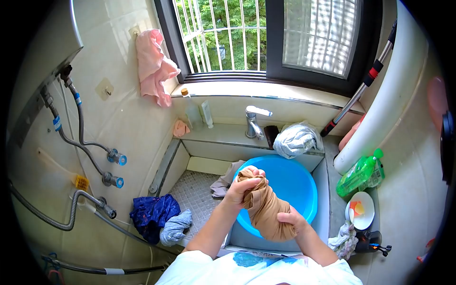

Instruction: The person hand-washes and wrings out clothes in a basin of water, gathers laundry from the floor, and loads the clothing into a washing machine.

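Note:
A bunched tan cloth [267, 209] is held up in both hands over a blue basin [306, 190]. My left hand [244, 186] grips its upper end, fingers wrapped round it. Lower down on the right, my right hand [293, 222] is closed round the other end, thumb on top. The cloth looks twisted between them. The basin sits in the tiled sink; its visible inside is blue, and the cloth hides part of it. A greyish cloth [225, 180] lies beside the basin on the left.
A faucet [254, 123] and a bundled light cloth [297, 139] stand behind the basin. Dark blue fabric [153, 216] and a grey-blue cloth [175, 228] lie at the left edge. Green bottles [361, 173] and a white bowl [360, 210] are at the right.

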Demonstrator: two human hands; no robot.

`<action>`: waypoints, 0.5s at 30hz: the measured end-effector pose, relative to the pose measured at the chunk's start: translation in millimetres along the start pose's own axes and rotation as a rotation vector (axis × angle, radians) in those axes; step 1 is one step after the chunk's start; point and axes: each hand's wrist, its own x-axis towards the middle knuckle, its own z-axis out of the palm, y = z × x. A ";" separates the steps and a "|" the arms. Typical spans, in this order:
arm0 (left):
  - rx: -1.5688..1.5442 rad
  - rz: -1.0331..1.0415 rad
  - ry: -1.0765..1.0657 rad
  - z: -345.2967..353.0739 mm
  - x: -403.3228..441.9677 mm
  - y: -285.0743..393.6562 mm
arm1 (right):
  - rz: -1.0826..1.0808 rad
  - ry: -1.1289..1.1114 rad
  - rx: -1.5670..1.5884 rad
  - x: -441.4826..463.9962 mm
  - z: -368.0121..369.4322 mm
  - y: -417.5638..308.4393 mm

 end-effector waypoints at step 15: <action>0.951 0.075 0.319 -35.9 30.8 -47.0 | -0.218 0.428 -0.645 39.0 -56.4 68.8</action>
